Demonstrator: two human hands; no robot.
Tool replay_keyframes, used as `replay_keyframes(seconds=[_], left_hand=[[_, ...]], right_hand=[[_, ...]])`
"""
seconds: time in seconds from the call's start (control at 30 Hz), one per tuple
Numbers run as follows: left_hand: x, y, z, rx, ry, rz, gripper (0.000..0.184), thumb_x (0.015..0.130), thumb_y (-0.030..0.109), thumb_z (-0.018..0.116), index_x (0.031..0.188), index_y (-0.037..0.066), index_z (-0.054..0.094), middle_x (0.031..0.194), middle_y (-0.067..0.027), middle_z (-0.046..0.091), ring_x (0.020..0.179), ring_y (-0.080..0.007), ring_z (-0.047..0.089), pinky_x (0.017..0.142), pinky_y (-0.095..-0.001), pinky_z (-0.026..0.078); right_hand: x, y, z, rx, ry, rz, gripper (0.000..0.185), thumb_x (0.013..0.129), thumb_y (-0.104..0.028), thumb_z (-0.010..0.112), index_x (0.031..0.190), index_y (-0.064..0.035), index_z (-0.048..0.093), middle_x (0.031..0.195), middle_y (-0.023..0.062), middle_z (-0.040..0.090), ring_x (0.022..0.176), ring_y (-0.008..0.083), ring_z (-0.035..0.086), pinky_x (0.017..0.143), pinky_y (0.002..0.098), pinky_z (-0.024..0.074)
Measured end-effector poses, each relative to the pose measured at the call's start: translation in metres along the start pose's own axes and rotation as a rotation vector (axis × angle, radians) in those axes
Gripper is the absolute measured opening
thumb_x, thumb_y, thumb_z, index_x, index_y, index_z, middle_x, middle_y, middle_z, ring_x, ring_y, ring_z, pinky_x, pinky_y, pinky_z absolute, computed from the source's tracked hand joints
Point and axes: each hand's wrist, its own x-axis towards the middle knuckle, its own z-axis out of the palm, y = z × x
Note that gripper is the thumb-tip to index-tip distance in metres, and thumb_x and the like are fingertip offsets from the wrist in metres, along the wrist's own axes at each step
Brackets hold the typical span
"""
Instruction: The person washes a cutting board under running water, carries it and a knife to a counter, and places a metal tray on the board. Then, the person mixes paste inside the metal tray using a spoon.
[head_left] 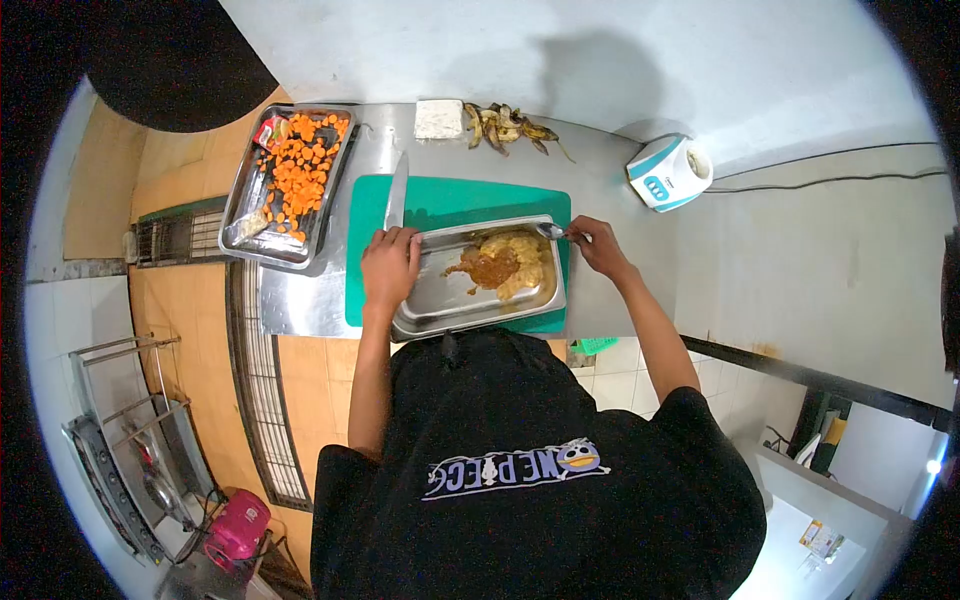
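A rectangular steel food pan (462,318) rests on the green cutting board (450,195). Inside lies pale yellow mash (520,245), seemingly mashed banana, with a brown, sauce-like paste (488,268) beside it. My left hand (390,265) is closed over the pan's left end. A knife (397,195) lies on the board just beyond those fingers, blade pointing away; its handle is hidden. In my right hand (600,247) is a metal spoon (550,231), pinched by its handle, with its bowl over the pan's far right corner near the mash.
Left of the board stands a metal tray (232,205) of cut carrots (300,175) and small packets. Along the wall are a white block (439,119), banana peels (508,127) and a white-and-teal appliance base (670,173) with a cord. The steel table (620,290) ends near my body.
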Motion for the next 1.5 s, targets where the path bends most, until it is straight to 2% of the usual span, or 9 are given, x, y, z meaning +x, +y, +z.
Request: replay_keyframes(seconds=[0.2, 0.27, 0.37, 0.6, 0.67, 0.77, 0.93, 1.27, 1.5], left_hand=[[0.002, -0.003, 0.005, -0.001, -0.008, 0.01, 0.021, 0.096, 0.025, 0.056, 0.097, 0.009, 0.07, 0.094, -0.0088, 0.069, 0.089, -0.032, 0.062, 0.076, -0.0457, 0.051], [0.003, -0.003, 0.006, -0.007, -0.007, 0.013, 0.021, 0.097, 0.025, 0.056, 0.097, 0.01, 0.071, 0.095, -0.0088, 0.069, 0.09, -0.0319, 0.062, 0.077, -0.0459, 0.051], [-0.001, -0.001, 0.006, 0.02, -0.022, -0.005, 0.021, 0.097, 0.025, 0.056, 0.098, 0.01, 0.071, 0.094, -0.009, 0.07, 0.09, -0.0318, 0.062, 0.077, -0.0456, 0.052], [0.002, 0.001, -0.001, 0.01, -0.027, -0.011, 0.021, 0.097, 0.025, 0.056, 0.098, 0.009, 0.07, 0.095, -0.01, 0.069, 0.09, -0.0328, 0.062, 0.078, -0.0456, 0.051], [0.0, -0.001, 0.002, -0.007, -0.013, -0.011, 0.02, 0.096, 0.024, 0.057, 0.096, 0.01, 0.071, 0.093, -0.009, 0.069, 0.089, -0.0314, 0.062, 0.076, -0.0452, 0.051], [0.003, -0.003, 0.007, 0.009, -0.001, 0.02, 0.02, 0.095, 0.024, 0.057, 0.095, 0.01, 0.071, 0.092, -0.0087, 0.069, 0.088, -0.0314, 0.062, 0.075, -0.045, 0.051], [0.001, -0.001, 0.003, 0.009, 0.024, 0.033, 0.02, 0.096, 0.024, 0.057, 0.095, 0.01, 0.071, 0.091, -0.0089, 0.069, 0.087, -0.0317, 0.062, 0.073, -0.0451, 0.052], [0.0, -0.003, 0.005, 0.008, 0.014, 0.018, 0.019, 0.096, 0.024, 0.058, 0.096, 0.01, 0.071, 0.09, -0.0088, 0.068, 0.088, -0.0315, 0.062, 0.075, -0.0448, 0.051], [0.008, 0.005, -0.002, 0.12, -0.118, 0.074, 0.021, 0.097, 0.025, 0.057, 0.109, 0.014, 0.07, 0.102, -0.0078, 0.068, 0.095, -0.0324, 0.062, 0.083, -0.052, 0.048]], right_hand=[[-0.015, 0.001, -0.002, 0.068, -0.087, 0.051, 0.007, 0.086, 0.001, 0.063, 0.091, -0.0002, 0.067, 0.088, 0.0161, 0.068, 0.078, 0.0307, 0.066, 0.073, 0.0396, 0.0524], [-0.01, -0.001, -0.005, 0.127, -0.065, -0.003, 0.018, 0.081, 0.013, 0.057, 0.092, 0.0008, 0.066, 0.083, 0.0106, 0.068, 0.077, 0.0204, 0.065, 0.072, 0.0339, 0.0527], [0.003, -0.005, -0.006, 0.093, 0.042, 0.041, 0.014, 0.081, 0.007, 0.061, 0.091, 0.0, 0.067, 0.089, 0.0156, 0.069, 0.079, 0.0287, 0.066, 0.075, 0.0384, 0.053], [-0.005, 0.009, 0.003, 0.019, -0.015, 0.043, 0.013, 0.081, 0.007, 0.061, 0.092, -0.0001, 0.066, 0.091, 0.0155, 0.07, 0.083, 0.0272, 0.067, 0.077, 0.0381, 0.0524], [-0.016, 0.003, 0.005, 0.093, -0.024, 0.068, 0.013, 0.084, 0.011, 0.059, 0.092, 0.0025, 0.066, 0.083, 0.0104, 0.068, 0.077, 0.0189, 0.063, 0.073, 0.0327, 0.0515], [-0.021, 0.0, -0.002, 0.115, -0.094, 0.047, 0.012, 0.085, 0.009, 0.061, 0.092, 0.0022, 0.066, 0.083, 0.0102, 0.068, 0.078, 0.0183, 0.063, 0.073, 0.0328, 0.0515], [0.004, 0.002, -0.004, 0.155, 0.051, 0.086, 0.006, 0.088, 0.002, 0.063, 0.091, 0.0006, 0.067, 0.084, 0.0119, 0.068, 0.077, 0.0212, 0.063, 0.072, 0.0337, 0.0511], [-0.01, 0.013, 0.001, 0.097, -0.034, 0.05, 0.008, 0.086, 0.001, 0.063, 0.094, 0.0017, 0.066, 0.082, 0.0137, 0.066, 0.072, 0.0228, 0.06, 0.068, 0.0361, 0.0495], [-0.023, -0.027, -0.021, 0.196, 0.028, 0.116, 0.012, 0.086, 0.003, 0.064, 0.096, -0.0022, 0.069, 0.088, 0.014, 0.07, 0.079, 0.0234, 0.067, 0.072, 0.036, 0.0525]])
